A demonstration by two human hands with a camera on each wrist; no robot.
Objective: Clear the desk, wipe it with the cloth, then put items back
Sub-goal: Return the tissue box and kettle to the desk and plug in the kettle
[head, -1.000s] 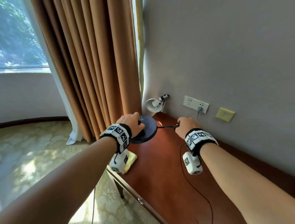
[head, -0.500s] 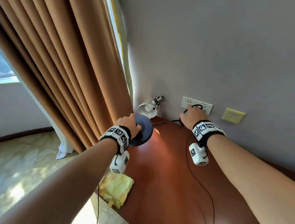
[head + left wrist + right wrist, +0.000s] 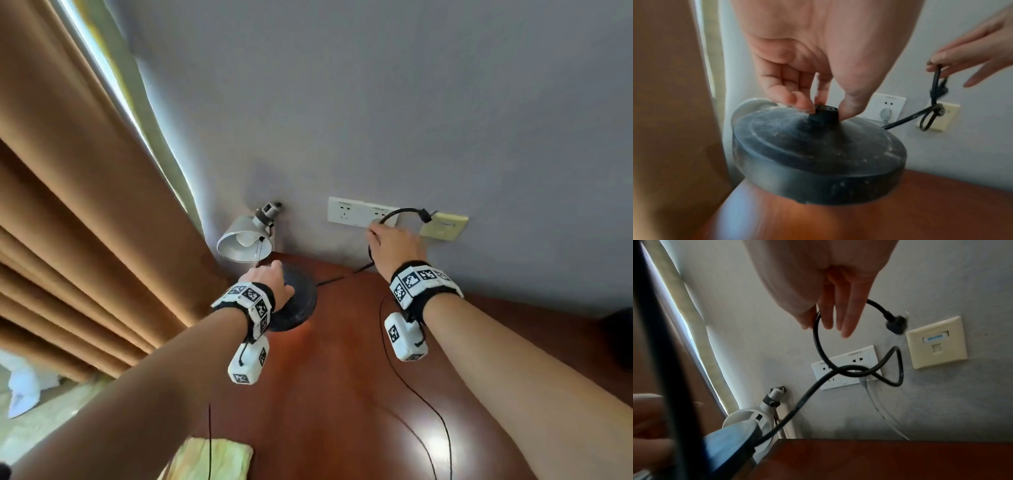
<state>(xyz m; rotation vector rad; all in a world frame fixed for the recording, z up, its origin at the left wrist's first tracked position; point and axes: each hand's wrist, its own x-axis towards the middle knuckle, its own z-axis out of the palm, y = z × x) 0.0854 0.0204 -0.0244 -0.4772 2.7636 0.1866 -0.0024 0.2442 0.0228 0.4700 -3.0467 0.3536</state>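
Observation:
A desk lamp with a dusty black round base (image 3: pixel 298 301) and a white shade (image 3: pixel 239 240) is at the desk's (image 3: pixel 342 394) far left corner, against the wall. My left hand (image 3: pixel 270 279) pinches the short black stem at the centre of the base (image 3: pixel 818 154), which is tilted. My right hand (image 3: pixel 394 243) holds the lamp's black cord (image 3: pixel 818 344) up in front of the wall socket (image 3: pixel 349 210), pinching it between thumb and fingers. The cord's plug (image 3: pixel 896 324) hangs free in the air. A yellow cloth (image 3: pixel 212 459) lies at the desk's near left edge.
A brown curtain (image 3: pixel 68 240) hangs close on the left. A cream wall plate (image 3: pixel 445 228) sits right of the socket. A white cable (image 3: pixel 871 395) is plugged into the socket and runs down behind the desk. A dark object (image 3: pixel 616 335) shows at the right edge.
My right hand rose from desk level to the socket, carrying a loop of the black cord. My left hand moved the lamp base towards the wall corner. The view came closer.

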